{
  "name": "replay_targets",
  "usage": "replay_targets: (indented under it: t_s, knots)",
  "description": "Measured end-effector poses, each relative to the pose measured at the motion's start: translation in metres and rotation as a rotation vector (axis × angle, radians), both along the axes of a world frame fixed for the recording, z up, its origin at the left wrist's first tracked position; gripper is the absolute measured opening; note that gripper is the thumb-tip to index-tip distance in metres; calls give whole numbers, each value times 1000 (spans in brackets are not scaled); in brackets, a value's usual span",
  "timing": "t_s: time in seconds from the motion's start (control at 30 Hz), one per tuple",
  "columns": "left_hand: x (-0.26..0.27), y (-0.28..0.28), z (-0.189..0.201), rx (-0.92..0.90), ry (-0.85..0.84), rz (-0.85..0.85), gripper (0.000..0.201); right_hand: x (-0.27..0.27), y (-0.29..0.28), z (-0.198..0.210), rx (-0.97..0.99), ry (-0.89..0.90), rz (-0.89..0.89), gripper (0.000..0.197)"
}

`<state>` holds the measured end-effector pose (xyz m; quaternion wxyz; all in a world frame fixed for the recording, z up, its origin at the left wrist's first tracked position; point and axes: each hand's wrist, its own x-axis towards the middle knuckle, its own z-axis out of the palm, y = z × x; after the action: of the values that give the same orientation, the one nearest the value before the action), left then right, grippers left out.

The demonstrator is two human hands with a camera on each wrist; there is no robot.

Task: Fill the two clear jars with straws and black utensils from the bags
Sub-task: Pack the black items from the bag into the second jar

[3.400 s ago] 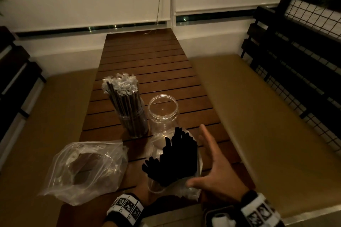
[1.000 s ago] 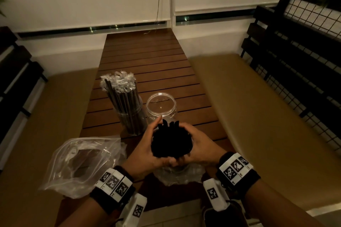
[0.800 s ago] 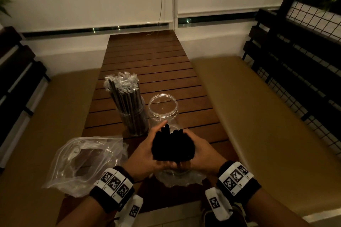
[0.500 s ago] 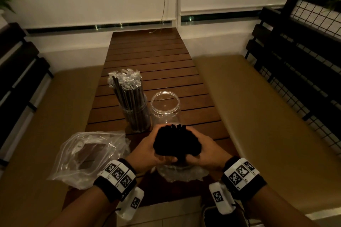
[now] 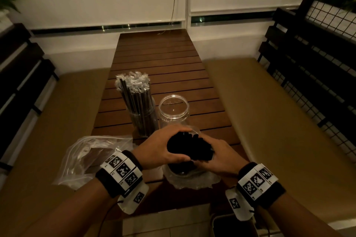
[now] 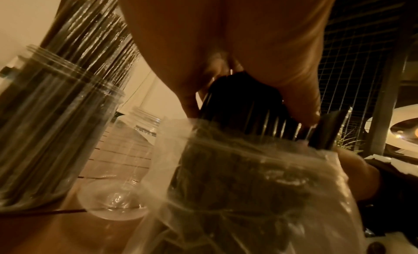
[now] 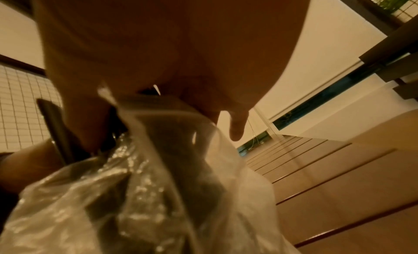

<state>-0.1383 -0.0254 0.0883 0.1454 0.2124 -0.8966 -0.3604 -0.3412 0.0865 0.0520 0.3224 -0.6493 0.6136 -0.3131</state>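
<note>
A bundle of black utensils (image 5: pixel 189 148) stands upright in a clear plastic bag (image 5: pixel 192 179) at the table's near end. My left hand (image 5: pixel 159 150) grips the bundle from the left and my right hand (image 5: pixel 221 157) from the right, fingers curled round its top. Just beyond stands an empty clear jar (image 5: pixel 174 109), and to its left a clear jar (image 5: pixel 143 121) packed with wrapped straws (image 5: pixel 133 88). The left wrist view shows the utensils (image 6: pixel 244 114) rising out of the bag (image 6: pixel 248 195), beside the straw jar (image 6: pixel 45 132). The right wrist view shows the bag (image 7: pixel 135 186) under my palm.
An empty crumpled plastic bag (image 5: pixel 90 159) lies at the near left of the slatted wooden table (image 5: pixel 163 59). Tan bench cushions (image 5: pixel 269 121) flank the table on both sides. Dark slatted backrests and a wire grid (image 5: pixel 317 63) stand at the right.
My right hand, open beside the bag 3.4 s ago, now grips the utensil bundle together with my left. Over the last second both hands have closed tighter round its top.
</note>
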Motion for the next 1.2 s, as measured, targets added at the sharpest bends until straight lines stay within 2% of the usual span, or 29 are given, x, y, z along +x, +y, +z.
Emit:
replay_targets:
  t_s: [0.13, 0.27, 0.33, 0.4, 0.57, 0.63, 0.77, 0.8, 0.9, 1.0, 1.1, 1.2]
  knots:
    - [0, -1, -5, 43, -5, -14, 72, 4, 5, -2, 23, -42, -31, 79]
    - [-4, 3, -8, 108, 16, -20, 74, 16, 4, -21, 102, -93, -76, 77]
    - [-4, 5, -10, 200, 72, 32, 74, 18, 5, -34, 139, -102, -120, 74]
    - [-3, 10, -15, 332, 200, 118, 82, 20, 6, -46, 156, -109, -146, 70]
    - [-11, 28, -30, 767, 724, 320, 84, 23, 6, -61, 135, -156, -195, 58]
    - [-14, 31, -37, 748, 774, 332, 84, 22, 6, -65, 157, -145, -202, 51]
    - [-5, 32, -62, 751, 667, 366, 90, 20, 5, -67, 200, -56, -202, 34]
    - [0, 32, -68, 731, 580, 361, 94, 21, 5, -68, 208, -36, -202, 33]
    - [10, 43, -80, 500, 192, 277, 104, 22, 6, -73, 226, 50, -176, 37]
    - [12, 45, -100, 493, 74, 267, 75, 23, 7, -80, 201, 76, -179, 50]
    - [15, 42, -125, 331, -181, 305, 64, 23, 9, -88, 170, 28, -217, 45]
    - [10, 43, -135, 381, -164, 365, 39, 24, 10, -97, 158, 20, -249, 40]
